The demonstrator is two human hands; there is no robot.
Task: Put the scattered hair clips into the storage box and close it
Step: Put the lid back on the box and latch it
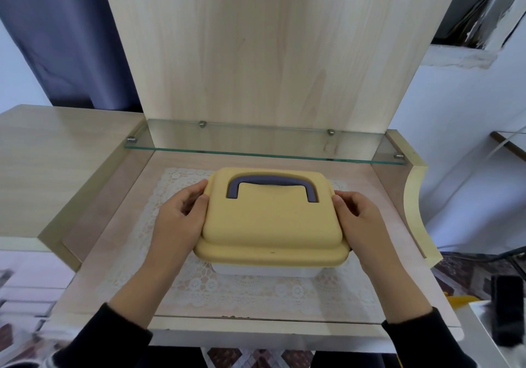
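No brand, label or writing can be read on anything in view. The storage box (263, 269) is seen at the middle of the desk (94, 253), resting on a white lace mat (199, 285) that lies under a sheet of glass. Only a strip of the box's pale base is visible beneath the yellow lid (270, 222), which sits on top of it and covers it. A purple-grey handle (273, 184) lies folded flat into a recess in the lid. No hair clips are visible.

The lid is held by 2 hands at its short sides. The left hand (178, 219) is pressed against the left edge, its fingers curled narrowly around the rim with the thumb on the lid's side. The right hand (361, 219) is set against the right edge in the same way, fingers bent close around the rim. Both wrists are covered by dark sleeves (113, 336).

Behind the box, a glass shelf (264, 154) is carried on 4 metal pegs in front of a tall, pale wooden back panel (270, 48). A dark blue curtain (65, 31) hangs at the left, and white walls are seen at the right.
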